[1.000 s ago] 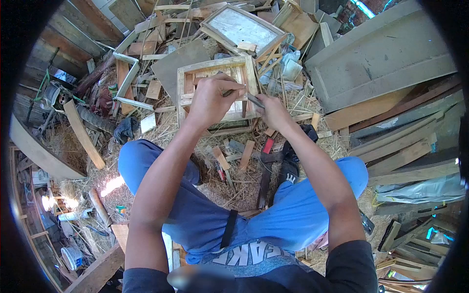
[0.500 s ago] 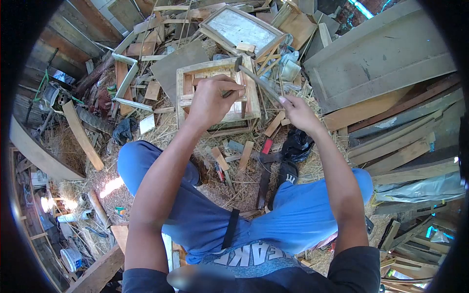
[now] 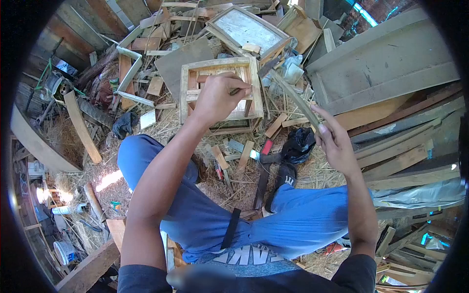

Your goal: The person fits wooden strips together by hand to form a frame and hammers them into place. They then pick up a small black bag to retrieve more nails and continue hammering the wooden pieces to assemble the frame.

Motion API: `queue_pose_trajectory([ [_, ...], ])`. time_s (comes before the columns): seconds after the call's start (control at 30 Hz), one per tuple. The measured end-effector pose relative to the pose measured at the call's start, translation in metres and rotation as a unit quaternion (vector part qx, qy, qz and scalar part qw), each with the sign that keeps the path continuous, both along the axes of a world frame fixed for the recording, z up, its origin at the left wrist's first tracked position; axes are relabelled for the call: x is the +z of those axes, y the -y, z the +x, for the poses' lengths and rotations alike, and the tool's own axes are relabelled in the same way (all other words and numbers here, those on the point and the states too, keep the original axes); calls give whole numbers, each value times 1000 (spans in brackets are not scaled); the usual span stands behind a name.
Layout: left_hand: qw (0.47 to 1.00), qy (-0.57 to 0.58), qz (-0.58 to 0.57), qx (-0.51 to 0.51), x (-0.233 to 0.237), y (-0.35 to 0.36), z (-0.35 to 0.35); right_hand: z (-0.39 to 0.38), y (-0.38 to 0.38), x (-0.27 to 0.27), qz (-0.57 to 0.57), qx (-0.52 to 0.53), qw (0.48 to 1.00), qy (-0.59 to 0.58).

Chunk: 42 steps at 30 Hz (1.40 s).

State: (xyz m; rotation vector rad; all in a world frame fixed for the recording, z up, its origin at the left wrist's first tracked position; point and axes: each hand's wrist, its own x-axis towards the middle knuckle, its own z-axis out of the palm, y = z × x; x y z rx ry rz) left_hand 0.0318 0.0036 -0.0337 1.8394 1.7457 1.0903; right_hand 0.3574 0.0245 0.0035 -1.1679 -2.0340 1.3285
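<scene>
My left hand point(image 3: 217, 97) is closed over the right part of a pale wooden frame point(image 3: 184, 93), pinching a small dark thing too small to name. My right hand point(image 3: 336, 145) grips the handle end of a hammer point(image 3: 296, 99), whose head is up and to the left, to the right of the frame's upper right corner. The hammer head and the left hand are apart. The wooden frame has crosspieces inside and lies on the littered ground in front of my legs; my left hand and forearm hide part of it.
Behind the frame lies a framed pane point(image 3: 246, 30). A large grey panel point(image 3: 381, 63) and stacked boards point(image 3: 405, 156) fill the right. A black plastic bag point(image 3: 298, 145) and a red-handled tool point(image 3: 266, 147) lie nearer my feet. Curved planks point(image 3: 80, 124) stand at left.
My right hand has moved right and down with the hammer, taking its head away from my left hand. The left hand keeps its pinch by the frame. The view has shifted slightly.
</scene>
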Motion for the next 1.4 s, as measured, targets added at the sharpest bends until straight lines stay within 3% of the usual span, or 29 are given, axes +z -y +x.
queue_pose_trajectory([
  [0.13, 1000, -13, 11, -3, -2, -1, -1, 9, 12, 5, 123, 33, 991, 34],
  [0.33, 1000, -14, -1, -3, 0, -1, 1, 6, 8, 22, 169, 83, 979, 80],
  [0.87, 1000, -6, 12, -11, -3, -3, -1, 3, -4, 46, 162, 108, 974, 116],
  [0.97, 1000, -5, 16, -11, -3, -2, -1, -1, -3, 48, 179, 83, 979, 49],
  [1.17, 999, -13, 31, -20, -5, -4, -2, 2, -8, 48, 178, 116, 969, 123],
  [1.23, 999, -9, 27, -16, -5, -3, -1, -2, -5, 50, 167, 77, 981, 59],
  [1.37, 1000, -5, 12, -12, -2, -2, 0, -2, -4, 49, 161, 66, 984, 41],
  [1.4, 1000, -9, -2, -7, -1, -2, 0, 1, -6, 50, 157, 99, 979, 88],
])
